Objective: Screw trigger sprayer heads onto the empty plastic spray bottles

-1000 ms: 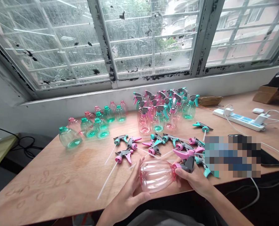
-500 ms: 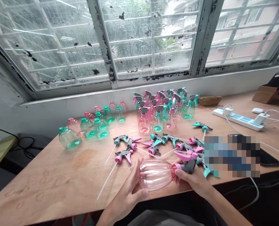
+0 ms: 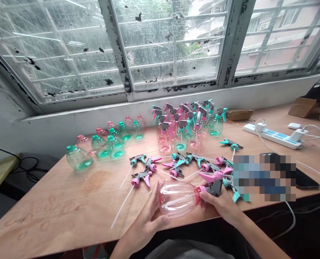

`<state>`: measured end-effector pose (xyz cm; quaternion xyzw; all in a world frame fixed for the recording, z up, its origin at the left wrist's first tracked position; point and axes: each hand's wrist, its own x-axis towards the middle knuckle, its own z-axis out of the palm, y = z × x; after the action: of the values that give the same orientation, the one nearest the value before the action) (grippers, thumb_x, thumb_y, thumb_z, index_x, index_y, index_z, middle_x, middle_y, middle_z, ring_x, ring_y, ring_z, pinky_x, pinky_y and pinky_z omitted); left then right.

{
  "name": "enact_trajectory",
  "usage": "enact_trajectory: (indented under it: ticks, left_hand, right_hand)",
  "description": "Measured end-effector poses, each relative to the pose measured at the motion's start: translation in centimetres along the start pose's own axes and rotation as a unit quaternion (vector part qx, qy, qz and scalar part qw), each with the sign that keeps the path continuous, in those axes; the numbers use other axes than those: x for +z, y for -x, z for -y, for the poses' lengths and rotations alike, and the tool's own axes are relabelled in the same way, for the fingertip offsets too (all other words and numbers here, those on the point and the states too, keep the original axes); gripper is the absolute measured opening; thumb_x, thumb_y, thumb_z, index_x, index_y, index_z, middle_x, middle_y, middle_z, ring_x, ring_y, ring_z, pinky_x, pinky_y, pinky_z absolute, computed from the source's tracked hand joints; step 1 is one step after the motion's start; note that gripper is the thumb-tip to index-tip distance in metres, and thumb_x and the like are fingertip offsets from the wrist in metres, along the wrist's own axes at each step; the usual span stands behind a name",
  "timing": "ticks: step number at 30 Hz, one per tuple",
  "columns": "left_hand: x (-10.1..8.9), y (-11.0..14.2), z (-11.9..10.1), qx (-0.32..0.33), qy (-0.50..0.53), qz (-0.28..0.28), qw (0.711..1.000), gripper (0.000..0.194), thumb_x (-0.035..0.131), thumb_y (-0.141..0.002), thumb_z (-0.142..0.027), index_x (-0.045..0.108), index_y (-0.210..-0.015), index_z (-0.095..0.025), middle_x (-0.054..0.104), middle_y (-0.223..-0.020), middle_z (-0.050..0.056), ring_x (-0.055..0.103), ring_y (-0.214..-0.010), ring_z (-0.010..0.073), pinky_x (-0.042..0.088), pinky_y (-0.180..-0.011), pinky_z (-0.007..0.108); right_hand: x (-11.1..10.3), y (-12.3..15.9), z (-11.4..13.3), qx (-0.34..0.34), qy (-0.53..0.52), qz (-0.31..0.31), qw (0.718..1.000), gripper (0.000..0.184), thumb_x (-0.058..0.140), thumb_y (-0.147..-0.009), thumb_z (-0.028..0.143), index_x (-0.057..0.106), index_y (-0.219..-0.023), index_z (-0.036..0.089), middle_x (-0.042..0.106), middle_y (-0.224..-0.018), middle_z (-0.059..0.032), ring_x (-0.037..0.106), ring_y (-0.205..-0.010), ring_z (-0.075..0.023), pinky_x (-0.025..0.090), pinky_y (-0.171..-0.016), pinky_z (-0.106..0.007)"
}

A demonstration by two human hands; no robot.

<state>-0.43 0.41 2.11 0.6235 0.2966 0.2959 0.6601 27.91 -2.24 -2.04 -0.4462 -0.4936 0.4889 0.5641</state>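
Note:
A clear pink spray bottle (image 3: pixel 178 199) lies on its side in the air above the table's front edge, its base to the left. My left hand (image 3: pixel 146 219) is wrapped round the base end. My right hand (image 3: pixel 220 205) grips the pink collar at the neck, where a pink and grey trigger head (image 3: pixel 214 181) sits on the bottle. A white tube shows faintly inside. Just beyond my hands lie several loose trigger heads (image 3: pixel 141 178), pink or teal with grey, some with white tubes sticking out.
Open-topped green and pink bottles (image 3: pixel 80 160) stand at the back left. Several bottles with trigger heads (image 3: pixel 181 138) crowd together by the window wall. On the right are a white power strip (image 3: pixel 273 136), cables, a dark flat device (image 3: pixel 307 178) and a blurred patch.
The trigger head at the bottle's neck has turned slightly in my right hand. My left hand stays round the base, and the rest of the table looks the same.

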Motion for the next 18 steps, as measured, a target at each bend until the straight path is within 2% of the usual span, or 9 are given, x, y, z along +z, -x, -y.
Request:
enact_trajectory:
  ticks: [3, 5, 7, 10, 12, 15, 17, 18]
  left_hand:
    - [-0.17, -0.1, 0.0, 0.003, -0.008, -0.004, 1.0, 0.082, 0.071, -0.093, -0.046, 0.026, -0.161, -0.039, 0.017, -0.174, 0.004, 0.02, -0.158, 0.0357, 0.023, -0.127, 0.054]
    - [-0.09, -0.11, 0.02, 0.006, -0.037, -0.015, 0.999, 0.087, 0.076, -0.09, -0.04, 0.024, -0.16, -0.042, 0.016, -0.174, 0.002, 0.02, -0.158, 0.035, 0.023, -0.128, 0.052]
    - [0.05, -0.09, 0.07, 0.014, -0.061, -0.027, 0.998, 0.093, 0.079, -0.088, -0.035, 0.021, -0.16, -0.046, 0.013, -0.175, -0.001, 0.016, -0.159, 0.0344, 0.023, -0.128, 0.05]
    - [0.2, -0.05, 0.18, 0.029, -0.075, -0.031, 0.996, 0.09, 0.078, -0.09, -0.034, 0.021, -0.159, -0.049, 0.013, -0.174, -0.002, 0.017, -0.159, 0.0344, 0.026, -0.127, 0.048]
    - [0.17, -0.04, 0.27, 0.036, -0.081, -0.023, 0.996, 0.097, 0.08, -0.088, -0.034, 0.017, -0.16, -0.05, 0.012, -0.175, -0.002, 0.018, -0.158, 0.0343, 0.024, -0.128, 0.049]
    - [-0.03, -0.05, 0.27, 0.033, -0.05, -0.015, 0.998, 0.106, 0.081, -0.084, -0.045, 0.008, -0.161, -0.048, 0.004, -0.175, 0.0, 0.018, -0.158, 0.0364, 0.021, -0.128, 0.052]
    - [-0.15, -0.08, 0.06, 0.016, -0.013, -0.021, 1.0, 0.096, 0.07, -0.088, -0.06, 0.011, -0.162, -0.043, 0.005, -0.175, 0.003, 0.023, -0.156, 0.0388, 0.023, -0.127, 0.055]
    - [-0.17, -0.12, -0.12, 0.006, -0.001, -0.025, 1.0, 0.09, 0.063, -0.091, -0.064, 0.016, -0.163, -0.039, 0.011, -0.175, 0.005, 0.025, -0.156, 0.0393, 0.023, -0.127, 0.055]
  right_hand:
    - [0.09, 0.0, 0.21, 0.005, -0.014, 0.016, 1.0, 0.03, 0.083, -0.083, 0.046, 0.07, -0.077, 0.019, 0.073, -0.059, -0.0007, 0.065, -0.055, -0.0181, 0.049, -0.058, -0.03]
    - [0.23, -0.06, 0.36, 0.015, -0.026, 0.004, 1.0, 0.031, 0.083, -0.082, 0.047, 0.069, -0.081, 0.02, 0.073, -0.057, 0.0002, 0.065, -0.052, -0.0176, 0.05, -0.056, -0.029]
    - [0.41, -0.16, 0.49, 0.025, -0.04, 0.002, 0.999, 0.034, 0.08, -0.085, 0.05, 0.066, -0.077, 0.02, 0.072, -0.055, -0.0003, 0.064, -0.048, -0.0174, 0.05, -0.053, -0.029]
    - [0.67, -0.29, 0.62, 0.034, -0.053, 0.017, 0.998, 0.041, 0.075, -0.087, 0.054, 0.063, -0.068, 0.02, 0.071, -0.053, -0.0022, 0.063, -0.045, -0.0171, 0.048, -0.048, -0.028]
    - [0.76, -0.29, 0.64, 0.036, -0.053, 0.012, 0.998, 0.042, 0.075, -0.088, 0.054, 0.062, -0.067, 0.021, 0.071, -0.052, -0.0019, 0.062, -0.044, -0.0166, 0.047, -0.047, -0.028]
    - [0.68, -0.13, 0.57, 0.027, -0.033, 0.003, 0.999, 0.041, 0.075, -0.088, 0.054, 0.065, -0.066, 0.02, 0.07, -0.053, -0.0015, 0.062, -0.046, -0.0168, 0.048, -0.051, -0.029]
    - [0.48, 0.02, 0.51, 0.014, -0.012, 0.008, 1.0, 0.04, 0.075, -0.088, 0.053, 0.069, -0.066, 0.02, 0.071, -0.057, -0.0023, 0.063, -0.052, -0.0178, 0.049, -0.056, -0.03]
    - [0.36, 0.08, 0.5, 0.007, -0.004, 0.014, 1.0, 0.04, 0.076, -0.087, 0.053, 0.07, -0.066, 0.02, 0.071, -0.059, -0.0025, 0.064, -0.056, -0.0184, 0.049, -0.059, -0.031]
